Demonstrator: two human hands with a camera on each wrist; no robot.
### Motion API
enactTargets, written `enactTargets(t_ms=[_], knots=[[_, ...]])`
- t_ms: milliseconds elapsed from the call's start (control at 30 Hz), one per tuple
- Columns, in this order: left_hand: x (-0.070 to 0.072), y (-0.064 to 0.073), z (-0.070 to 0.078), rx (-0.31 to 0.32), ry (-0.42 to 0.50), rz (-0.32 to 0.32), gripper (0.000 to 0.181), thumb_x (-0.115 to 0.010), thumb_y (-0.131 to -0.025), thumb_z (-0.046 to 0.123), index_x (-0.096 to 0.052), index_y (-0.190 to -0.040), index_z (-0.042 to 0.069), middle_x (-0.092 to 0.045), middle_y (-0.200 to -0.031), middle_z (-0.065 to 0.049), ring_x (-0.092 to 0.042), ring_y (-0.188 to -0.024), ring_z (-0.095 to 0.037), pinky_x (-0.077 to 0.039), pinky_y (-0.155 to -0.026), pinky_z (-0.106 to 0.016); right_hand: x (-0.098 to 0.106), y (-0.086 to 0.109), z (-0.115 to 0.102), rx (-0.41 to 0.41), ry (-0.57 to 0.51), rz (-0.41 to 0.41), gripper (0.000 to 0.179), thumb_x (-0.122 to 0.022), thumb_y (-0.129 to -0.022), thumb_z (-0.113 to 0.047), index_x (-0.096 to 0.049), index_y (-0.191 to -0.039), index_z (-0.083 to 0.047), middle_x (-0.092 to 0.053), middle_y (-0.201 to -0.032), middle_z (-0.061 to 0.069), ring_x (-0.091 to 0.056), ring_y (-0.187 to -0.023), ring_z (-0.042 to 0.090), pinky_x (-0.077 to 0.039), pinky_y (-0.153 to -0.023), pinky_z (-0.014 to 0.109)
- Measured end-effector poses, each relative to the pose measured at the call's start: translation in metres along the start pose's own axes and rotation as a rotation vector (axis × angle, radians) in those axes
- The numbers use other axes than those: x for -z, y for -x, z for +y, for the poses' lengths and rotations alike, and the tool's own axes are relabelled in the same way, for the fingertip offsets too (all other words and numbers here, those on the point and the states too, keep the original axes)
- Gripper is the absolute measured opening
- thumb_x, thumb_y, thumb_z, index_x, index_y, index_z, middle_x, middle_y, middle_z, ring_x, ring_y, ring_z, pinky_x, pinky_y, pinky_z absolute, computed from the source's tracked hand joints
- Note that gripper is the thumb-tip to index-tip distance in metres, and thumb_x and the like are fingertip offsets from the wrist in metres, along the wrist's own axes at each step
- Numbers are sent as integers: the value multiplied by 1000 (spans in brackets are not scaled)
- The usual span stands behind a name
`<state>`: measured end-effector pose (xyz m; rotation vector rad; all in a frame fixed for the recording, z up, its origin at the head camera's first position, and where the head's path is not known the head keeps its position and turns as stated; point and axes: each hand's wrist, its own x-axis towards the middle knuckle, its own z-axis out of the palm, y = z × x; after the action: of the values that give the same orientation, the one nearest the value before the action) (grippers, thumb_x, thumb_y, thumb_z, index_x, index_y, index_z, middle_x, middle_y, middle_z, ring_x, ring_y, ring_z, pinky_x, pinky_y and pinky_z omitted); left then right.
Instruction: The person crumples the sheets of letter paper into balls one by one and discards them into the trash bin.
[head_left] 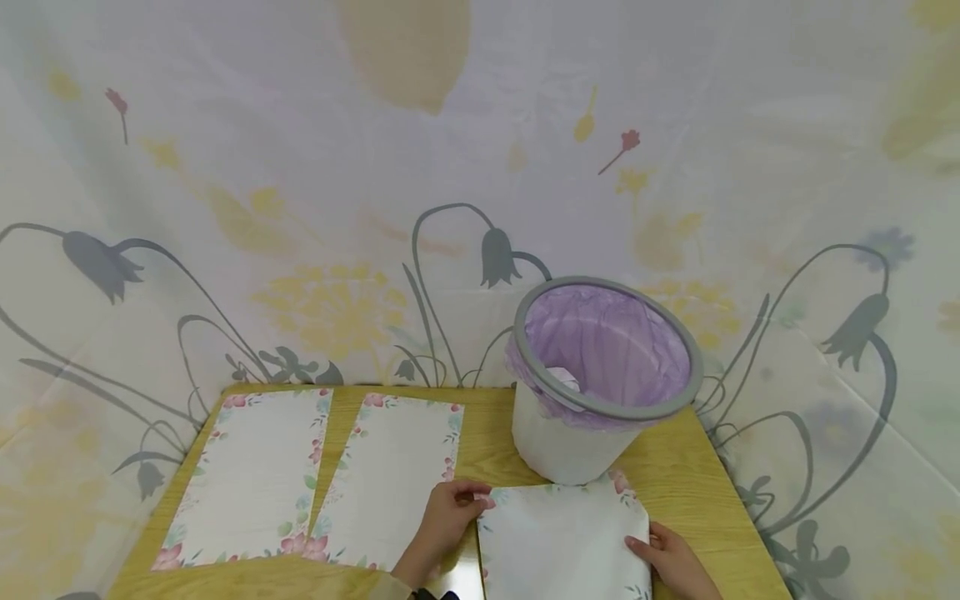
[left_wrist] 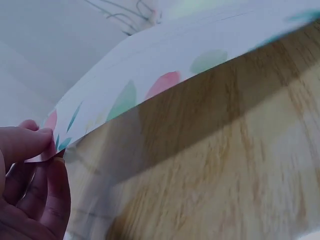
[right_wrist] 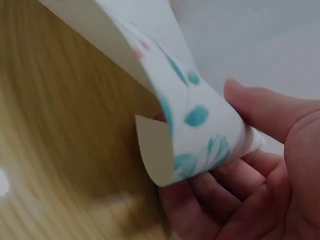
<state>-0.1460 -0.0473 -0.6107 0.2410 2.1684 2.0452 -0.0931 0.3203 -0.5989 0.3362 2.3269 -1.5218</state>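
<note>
A white sheet of paper (head_left: 562,542) with a printed floral border is held between both hands at the front of the table. My left hand (head_left: 452,521) pinches its upper left corner between thumb and fingers. In the left wrist view, the sheet's edge (left_wrist: 165,75) is lifted off the wood. The right hand (head_left: 671,562) grips the right edge, thumb on top and fingers beneath. Seen from the right wrist, that edge of the paper (right_wrist: 200,120) curls round and shows its plain cream underside.
Two more floral-bordered sheets, one at the far left (head_left: 251,475) and one beside it (head_left: 397,471), lie flat on the wooden table (head_left: 705,475). Behind the held paper stands a white bin (head_left: 555,442) with a purple liner (head_left: 622,342). Crumpled white paper (head_left: 562,379) lies inside.
</note>
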Motion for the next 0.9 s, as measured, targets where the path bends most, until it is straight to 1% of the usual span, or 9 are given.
enactTargets(t_ms=[100, 267, 333, 433, 533, 667, 700, 800, 900], knots=[[8, 2, 2, -25, -13, 22, 15, -74, -86, 0, -75, -101, -3, -69, -90, -11, -63, -77, -9, -55, -66, -20, -18, 2, -4, -13, -60, 30, 68, -67, -97, -20, -35, -131, 30, -67, -111, 32, -69, -95, 33, -58, -75, 40], [21, 6, 10, -27, -36, 42, 13, -74, -88, 4, -76, -101, 2, -70, -92, -9, -62, -83, -11, -55, -70, -21, -45, 8, -18, -58, -26, 161, 59, -67, -94, -11, -41, -127, 30, -59, -116, 40, -62, -109, 46, -56, -83, 44], [26, 6, 13, -25, -33, 46, 13, -75, -88, 5, -76, -101, 3, -71, -93, -9, -63, -85, -13, -55, -72, -22, -52, 10, -23, -50, -10, 160, 59, -66, -95, -10, -39, -129, 29, -58, -119, 40, -60, -111, 48, -56, -84, 46], [35, 7, 17, -28, -55, 63, 13, -75, -89, 7, -76, -101, 4, -72, -96, -9, -63, -87, -13, -55, -75, -23, -64, 14, -32, 2, -12, 149, 57, -66, -94, -7, -39, -132, 27, -59, -119, 39, -62, -108, 45, -56, -84, 45], [46, 7, 19, -33, -84, 98, 11, -74, -89, 6, -76, -100, 4, -73, -97, -9, -64, -87, -13, -54, -75, -22, -76, 17, -39, 49, -59, 111, 62, -66, -93, -7, -35, -135, 26, -57, -123, 39, -63, -107, 39, -55, -84, 43], [57, 7, 23, -31, -80, 131, 11, -72, -91, 5, -77, -101, 5, -72, -97, -9, -64, -85, -13, -54, -73, -22, -90, 22, -46, 35, -306, -25, 71, -61, -96, -4, -16, -145, 23, -47, -136, 38, -62, -106, 31, -55, -86, 42], [59, 7, 24, -27, -75, 132, 11, -72, -91, 5, -77, -101, 5, -72, -97, -8, -64, -86, -14, -54, -73, -22, -93, 24, -47, 24, -367, -58, 74, -59, -97, -4, -10, -147, 21, -48, -136, 36, -62, -104, 28, -55, -85, 41], [60, 8, 28, -7, -42, 109, 12, -72, -90, 4, -77, -101, 4, -73, -98, -8, -65, -87, -14, -54, -74, -22, -102, 27, -55, -2, -546, -161, 78, -53, -99, -2, 5, -150, 14, -54, -133, 27, -63, -98, 23, -56, -81, 38], [56, 11, 35, -2, 5, 54, 12, -72, -89, 0, -76, -101, 0, -73, -101, -12, -67, -90, -14, -54, -77, -23, -110, 29, -65, -13, -582, -204, 78, -52, -101, -3, 7, -151, 11, -59, -129, 21, -65, -94, 21, -56, -76, 35]])
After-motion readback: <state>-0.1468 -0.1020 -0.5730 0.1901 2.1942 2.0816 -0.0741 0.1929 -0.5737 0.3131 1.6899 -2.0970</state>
